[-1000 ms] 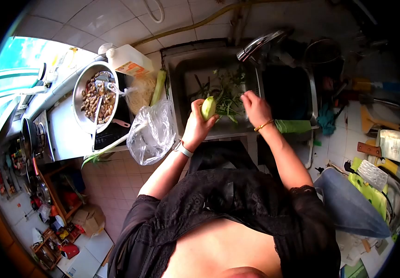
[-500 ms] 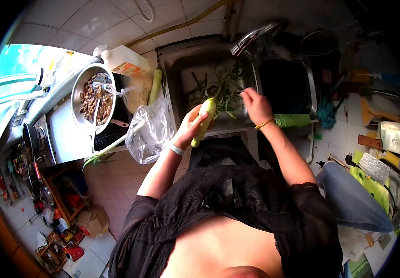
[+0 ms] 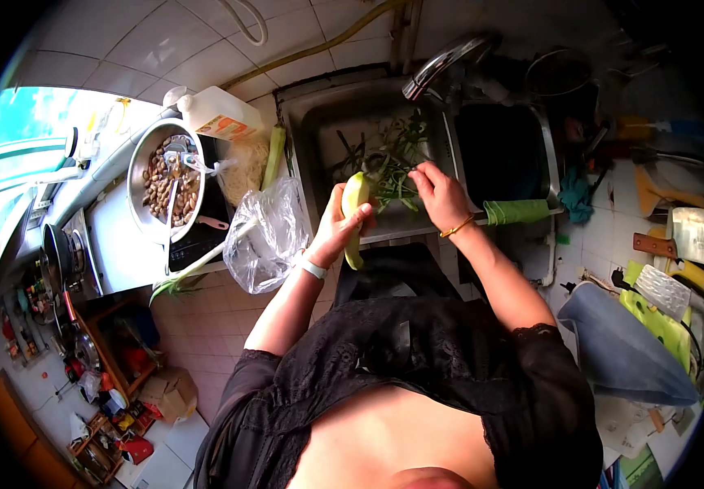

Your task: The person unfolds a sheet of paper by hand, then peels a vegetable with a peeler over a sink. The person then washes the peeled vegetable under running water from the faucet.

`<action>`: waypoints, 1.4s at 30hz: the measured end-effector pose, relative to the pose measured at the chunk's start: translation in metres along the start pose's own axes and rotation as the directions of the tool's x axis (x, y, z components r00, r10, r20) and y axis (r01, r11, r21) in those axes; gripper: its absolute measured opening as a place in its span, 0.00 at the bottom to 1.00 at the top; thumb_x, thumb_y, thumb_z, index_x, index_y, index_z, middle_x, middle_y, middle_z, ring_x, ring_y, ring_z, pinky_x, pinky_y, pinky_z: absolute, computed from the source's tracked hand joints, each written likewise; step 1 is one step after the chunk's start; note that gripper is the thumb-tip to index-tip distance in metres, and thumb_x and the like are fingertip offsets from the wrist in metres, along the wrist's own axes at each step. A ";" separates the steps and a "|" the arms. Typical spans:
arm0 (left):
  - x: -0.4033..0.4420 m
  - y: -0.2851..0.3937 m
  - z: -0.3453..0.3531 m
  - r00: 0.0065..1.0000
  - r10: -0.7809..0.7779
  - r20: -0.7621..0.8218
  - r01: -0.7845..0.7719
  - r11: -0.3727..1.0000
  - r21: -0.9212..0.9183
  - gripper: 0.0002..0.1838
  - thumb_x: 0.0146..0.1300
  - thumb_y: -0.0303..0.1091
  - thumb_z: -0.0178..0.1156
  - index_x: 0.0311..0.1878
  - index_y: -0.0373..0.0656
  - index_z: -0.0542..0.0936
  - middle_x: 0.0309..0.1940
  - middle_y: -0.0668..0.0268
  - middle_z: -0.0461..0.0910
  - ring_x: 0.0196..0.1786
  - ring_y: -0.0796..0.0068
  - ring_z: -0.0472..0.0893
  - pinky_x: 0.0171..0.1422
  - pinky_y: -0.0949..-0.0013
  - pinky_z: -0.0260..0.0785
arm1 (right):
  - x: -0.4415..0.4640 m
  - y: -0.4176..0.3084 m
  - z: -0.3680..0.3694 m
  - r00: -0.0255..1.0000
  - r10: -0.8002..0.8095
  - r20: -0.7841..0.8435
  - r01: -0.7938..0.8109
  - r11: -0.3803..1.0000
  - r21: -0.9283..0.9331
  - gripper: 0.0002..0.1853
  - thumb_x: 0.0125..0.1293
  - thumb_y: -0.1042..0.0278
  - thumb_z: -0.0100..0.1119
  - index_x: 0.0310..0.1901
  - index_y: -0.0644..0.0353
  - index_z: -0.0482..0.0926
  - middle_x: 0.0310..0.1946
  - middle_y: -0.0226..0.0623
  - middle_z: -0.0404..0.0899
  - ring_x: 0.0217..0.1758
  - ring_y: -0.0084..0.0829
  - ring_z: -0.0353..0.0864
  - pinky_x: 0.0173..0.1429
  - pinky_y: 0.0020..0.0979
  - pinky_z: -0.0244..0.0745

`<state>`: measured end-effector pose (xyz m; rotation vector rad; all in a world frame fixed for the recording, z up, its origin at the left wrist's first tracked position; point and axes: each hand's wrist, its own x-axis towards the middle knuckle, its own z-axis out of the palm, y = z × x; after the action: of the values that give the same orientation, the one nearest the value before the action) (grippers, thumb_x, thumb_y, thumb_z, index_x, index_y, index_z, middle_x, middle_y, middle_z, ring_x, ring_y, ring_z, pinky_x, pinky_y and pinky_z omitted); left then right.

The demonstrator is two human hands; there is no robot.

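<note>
The pale green vegetable [image 3: 355,196] is in your left hand [image 3: 338,224], above the near edge of the sink [image 3: 323,134], its lower end pointing toward your body. Your left fingers and thumb wrap around its middle, leaving both ends exposed. Your right hand [image 3: 440,198] hangs just beside it, apart from the vegetable, its fingers curled in narrowly; you cannot tell whether they pinch anything. Beyond your hands, loose green scraps [image 3: 401,155] lie in the sink, and the faucet [image 3: 433,73] reaches over its far right side. A dark basin [image 3: 505,155] sits to the right, with a green cloth [image 3: 517,211] along its near edge. To your left, a long green vegetable [image 3: 273,156] lies beside the sink, near a clear plastic bag [image 3: 266,240]. Farther left, a metal bowl [image 3: 136,179] of brown pieces [image 3: 156,183] stands on the bench [image 3: 115,236], near a white jug [image 3: 217,112].
</note>
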<state>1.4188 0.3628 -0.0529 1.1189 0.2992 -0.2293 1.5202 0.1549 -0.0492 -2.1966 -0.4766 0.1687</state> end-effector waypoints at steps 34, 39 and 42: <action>0.014 -0.004 -0.036 0.900 -0.349 0.261 0.436 0.724 -0.534 0.30 0.76 0.62 0.38 0.45 0.42 0.74 0.21 0.72 0.67 0.19 0.82 0.62 0.26 0.77 0.57 | 0.006 -0.020 0.029 0.983 -0.175 0.048 0.167 0.976 0.138 0.08 0.70 0.64 0.59 0.41 0.59 0.79 0.31 0.46 0.82 0.35 0.49 0.84 0.35 0.40 0.76; 0.018 -0.019 -0.047 0.833 -0.253 0.492 0.536 0.590 -0.604 0.33 0.72 0.68 0.42 0.48 0.42 0.73 0.21 0.73 0.65 0.16 0.85 0.61 0.22 0.80 0.54 | 0.025 0.021 0.024 0.988 0.154 0.019 -0.150 0.980 -0.129 0.10 0.71 0.60 0.58 0.43 0.59 0.80 0.33 0.44 0.84 0.34 0.42 0.85 0.35 0.37 0.76; 0.010 -0.016 -0.042 0.812 -0.259 0.522 0.582 0.418 -0.697 0.34 0.68 0.70 0.47 0.49 0.42 0.73 0.24 0.72 0.66 0.17 0.85 0.62 0.23 0.81 0.55 | 0.014 -0.004 0.046 0.983 -0.095 0.159 -0.030 0.768 0.640 0.20 0.65 0.71 0.68 0.56 0.65 0.76 0.49 0.30 0.85 0.38 0.14 0.81 0.40 0.20 0.75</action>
<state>1.4180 0.3938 -0.0867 -0.0288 0.3296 -0.6620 1.5194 0.1960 -0.0740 -1.4969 -0.4709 0.4508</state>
